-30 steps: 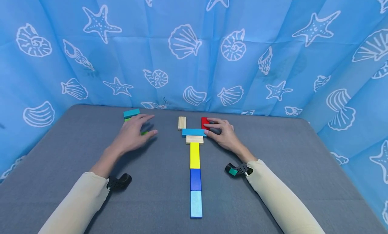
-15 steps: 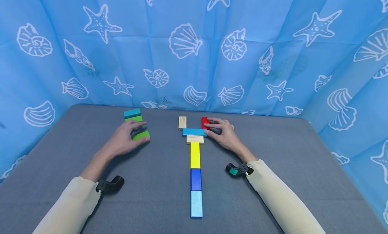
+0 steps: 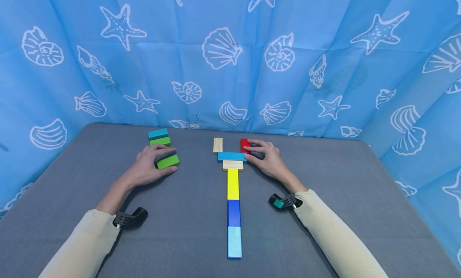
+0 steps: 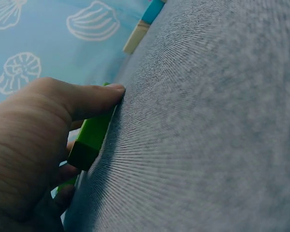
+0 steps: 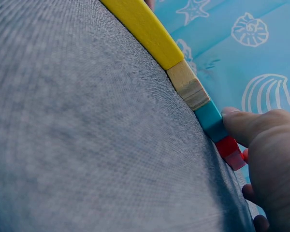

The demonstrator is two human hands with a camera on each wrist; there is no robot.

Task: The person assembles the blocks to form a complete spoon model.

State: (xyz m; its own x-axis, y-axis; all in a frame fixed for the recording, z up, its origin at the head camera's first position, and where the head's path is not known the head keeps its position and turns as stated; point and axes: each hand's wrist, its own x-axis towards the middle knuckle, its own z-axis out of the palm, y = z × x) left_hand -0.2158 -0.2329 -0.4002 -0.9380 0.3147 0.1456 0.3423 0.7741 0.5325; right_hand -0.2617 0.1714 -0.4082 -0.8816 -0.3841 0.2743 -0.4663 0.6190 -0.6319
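Left hand point(image 3: 145, 168) curled round the near green block point(image 3: 168, 162), toward the worktop's point(image 3: 281, 246) far left corner, I cannot tell how firmly I have it. My right hand point(image 3: 270, 160), fingers half extended, touches the red block point(image 3: 243, 145) near the far edge, thumb at the blue block's point(image 3: 230, 157) right end, clasping neither. A right-hand twitch could push both askew; a sloppy left lift could clip the other green block point(image 3: 160, 141). Grey woven fabric covers the worktop; a blue seashell curtain point(image 3: 248, 86) hangs beyond.

White shells point(image 3: 221, 49) pattern the blue curtain point(image 3: 162, 58); a green block point(image 3: 168, 162) and red block point(image 3: 243, 146) are plain.
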